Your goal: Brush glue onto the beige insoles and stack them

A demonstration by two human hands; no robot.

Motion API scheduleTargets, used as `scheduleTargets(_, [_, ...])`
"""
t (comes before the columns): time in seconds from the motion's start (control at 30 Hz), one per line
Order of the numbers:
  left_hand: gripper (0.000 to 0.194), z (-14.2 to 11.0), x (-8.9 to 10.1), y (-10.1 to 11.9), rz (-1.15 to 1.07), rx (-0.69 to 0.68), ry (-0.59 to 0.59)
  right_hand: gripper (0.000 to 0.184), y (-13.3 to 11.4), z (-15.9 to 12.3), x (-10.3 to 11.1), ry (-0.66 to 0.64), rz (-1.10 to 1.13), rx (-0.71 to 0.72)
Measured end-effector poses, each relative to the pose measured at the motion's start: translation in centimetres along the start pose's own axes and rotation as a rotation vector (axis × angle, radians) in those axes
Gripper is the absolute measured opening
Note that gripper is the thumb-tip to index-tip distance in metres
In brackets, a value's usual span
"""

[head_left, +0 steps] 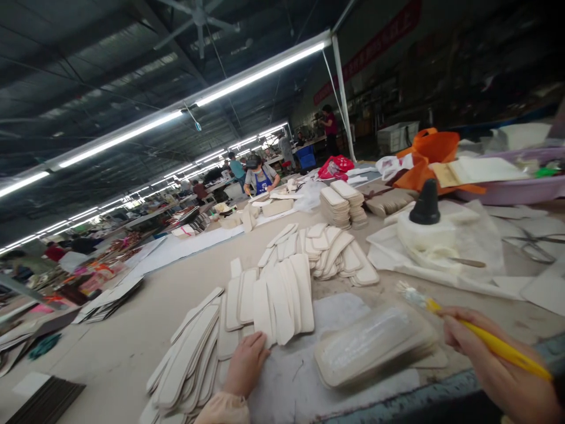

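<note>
My right hand (498, 359) is closed around a yellow-handled brush (485, 338). Its pale bristles point left, above the table and beyond a stack of cream rounded panels (375, 341). The top panel of that stack has a wet, shiny coat. My left hand (247, 365) has its fingers closed at the near end of a cream panel (263, 306) in a fanned-out row; the thumb side is partly hidden. More long panels (189, 353) lie overlapped to the left of this hand. Behind the brush stands a white tub (426, 235) with a black cone on it.
Neat panel piles (342, 203) stand further back. At the right lie scissors (534, 244), a lilac basin (525, 189) and orange cloth (435, 150). Dark sheets (44, 400) are stacked at the near left. Across the table a person in a blue apron (263, 179) works.
</note>
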State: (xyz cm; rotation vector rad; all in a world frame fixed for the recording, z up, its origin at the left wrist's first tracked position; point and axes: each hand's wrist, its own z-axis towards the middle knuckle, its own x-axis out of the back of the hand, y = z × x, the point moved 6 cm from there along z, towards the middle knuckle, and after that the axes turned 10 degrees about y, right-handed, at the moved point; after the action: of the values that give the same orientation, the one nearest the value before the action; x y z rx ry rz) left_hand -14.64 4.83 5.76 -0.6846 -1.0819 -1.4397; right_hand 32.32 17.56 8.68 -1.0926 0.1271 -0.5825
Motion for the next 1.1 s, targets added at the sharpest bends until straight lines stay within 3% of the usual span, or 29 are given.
scheduleTargets(0.2, [0.018, -0.2, 0.7, -1.0, -0.09, 0.054, -0.044, 0.028, -0.5, 0.1, -0.5, -0.082, 0.017, 0.002])
scheduleTargets(0.43, [0.017, 0.3, 0.7, -1.3, -0.187, 0.084, -0.084, 0.023, 1.2, -0.3, -1.0, -0.15, -0.035, -0.049])
scheduleTargets(0.83, [0.014, 1.6, 1.4, -1.8, -0.296, 0.103, -0.07, 0.023, -0.3, -0.4, -2.0, -0.154, 0.096, -0.007])
scheduleTargets(0.97, [0.02, 2.1, 4.4, -1.8, -0.29, 0.146, 0.121, 0.026, -0.7, -0.5, -2.0, -0.106, 0.208, -0.029])
scheduleTargets(1.07, [0.027, 2.0, 8.2, -1.1, -0.296, 0.261, 0.395, 0.026, -1.2, -0.6, -2.4, -0.126, 0.298, -0.015])
scheduleTargets(1.1, [0.027, 1.6, 9.8, -0.5, -0.334, 0.338, 0.547, 0.025, -1.3, -0.7, -2.5, -0.139, 0.324, -0.02])
